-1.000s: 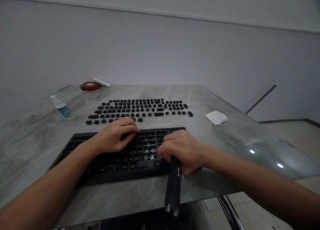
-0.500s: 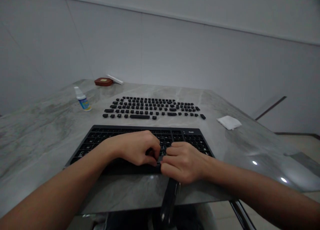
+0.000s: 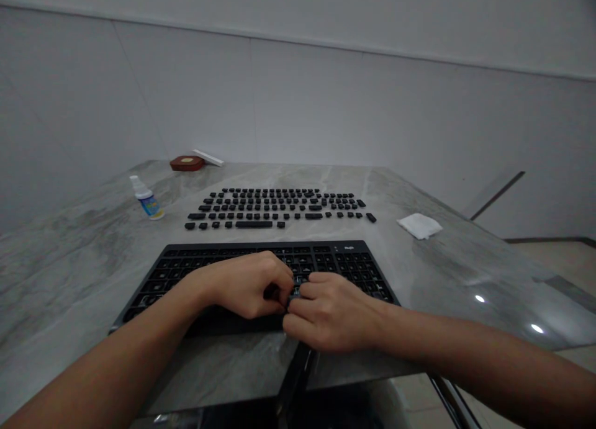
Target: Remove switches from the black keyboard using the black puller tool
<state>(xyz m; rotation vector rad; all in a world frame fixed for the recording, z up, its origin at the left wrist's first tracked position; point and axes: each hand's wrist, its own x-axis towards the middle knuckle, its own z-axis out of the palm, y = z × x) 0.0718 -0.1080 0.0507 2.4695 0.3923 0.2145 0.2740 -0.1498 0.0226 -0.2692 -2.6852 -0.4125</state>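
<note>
A black keyboard (image 3: 356, 267) with its keycaps off lies near the table's front edge, its sockets bare. Over its front middle my left hand (image 3: 254, 286) is bent inward, fingers curled and thumb and forefinger pinched together. My right hand (image 3: 328, 312) is closed right beside it, fingertips almost meeting the left ones. Whatever the fingers hold is hidden or too small to name. Below my right hand a long, dark, glossy strip (image 3: 294, 373) runs down past the table edge; I cannot tell if the hand touches it. Loose black keycaps (image 3: 254, 225) lie in rows behind the keyboard.
A white spray bottle (image 3: 148, 200) with a blue label stands at the left. Far back are a brown case (image 3: 187, 162) and a white flat box (image 3: 209, 158). A folded white cloth or tissue (image 3: 419, 226) lies at the right. A wall (image 3: 307, 106) rises behind the table.
The view has shifted slightly, so the table things sit a little lower and further left. Both hands stay pinched over the keyboard, the right one slightly closer to the left.
</note>
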